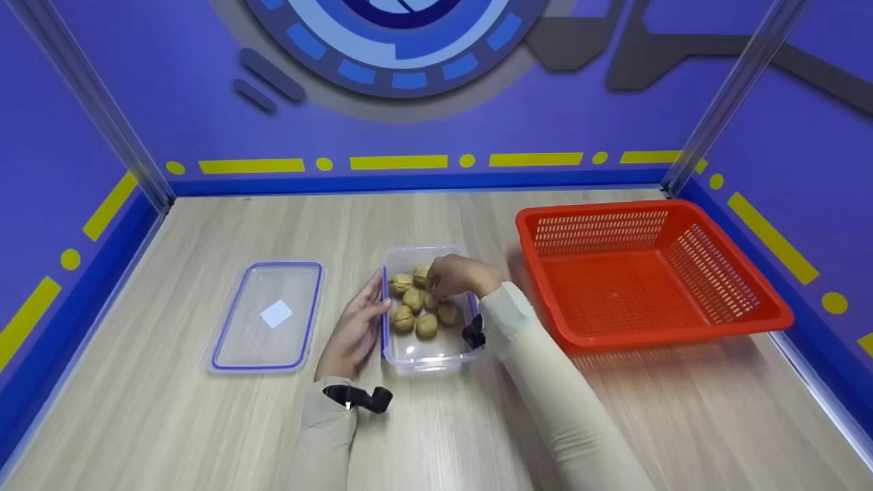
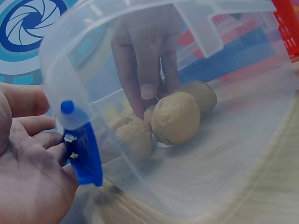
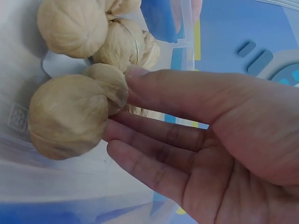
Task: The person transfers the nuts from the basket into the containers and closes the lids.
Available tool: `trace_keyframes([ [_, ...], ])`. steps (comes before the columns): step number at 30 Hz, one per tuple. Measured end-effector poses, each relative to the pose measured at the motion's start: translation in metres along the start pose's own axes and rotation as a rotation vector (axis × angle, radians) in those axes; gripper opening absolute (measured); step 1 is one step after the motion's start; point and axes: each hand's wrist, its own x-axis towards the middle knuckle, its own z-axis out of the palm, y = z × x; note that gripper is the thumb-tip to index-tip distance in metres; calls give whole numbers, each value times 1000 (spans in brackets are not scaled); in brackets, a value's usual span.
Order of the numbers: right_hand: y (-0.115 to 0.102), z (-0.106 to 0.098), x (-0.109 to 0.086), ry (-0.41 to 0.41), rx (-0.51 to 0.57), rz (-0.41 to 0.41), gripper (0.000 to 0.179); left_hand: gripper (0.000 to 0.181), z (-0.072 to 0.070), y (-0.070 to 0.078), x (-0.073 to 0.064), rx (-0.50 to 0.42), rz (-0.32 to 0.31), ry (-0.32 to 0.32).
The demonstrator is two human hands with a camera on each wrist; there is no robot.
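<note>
In the head view, a clear plastic food container [image 1: 426, 354] stands in the middle of the table with several walnuts [image 1: 426, 326] inside. My left hand [image 1: 353, 327] holds its left side, the thumb at the rim and the fingers against the outer wall by a blue latch [image 2: 86, 151]. My right hand [image 1: 460, 276] reaches down into the container from the right. In the right wrist view, its thumb and fingers pinch a walnut [image 3: 111, 86] among the others. A larger walnut [image 3: 67, 116] lies right beside that one.
Left of the container lies a clear lid [image 1: 249, 337] with a blue seal and a white square label [image 1: 276, 314]. On the right stands a red perforated basket [image 1: 614, 293]. Printed blue-purple panels [image 1: 423, 129] enclose the table's back and sides.
</note>
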Motion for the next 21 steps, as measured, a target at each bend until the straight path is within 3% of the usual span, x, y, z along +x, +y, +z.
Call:
trace_keyframes([
  [5, 1, -2, -1, 34, 53, -5, 29, 70, 1, 1, -1, 8, 3, 15],
  [13, 6, -6, -4, 146, 98, -133, 30, 62, 1, 3, 0, 68, -12, 46],
  [21, 6, -7, -7, 334, 321, -188, 38, 52, -5, 14, -4, 13, -30, 82],
])
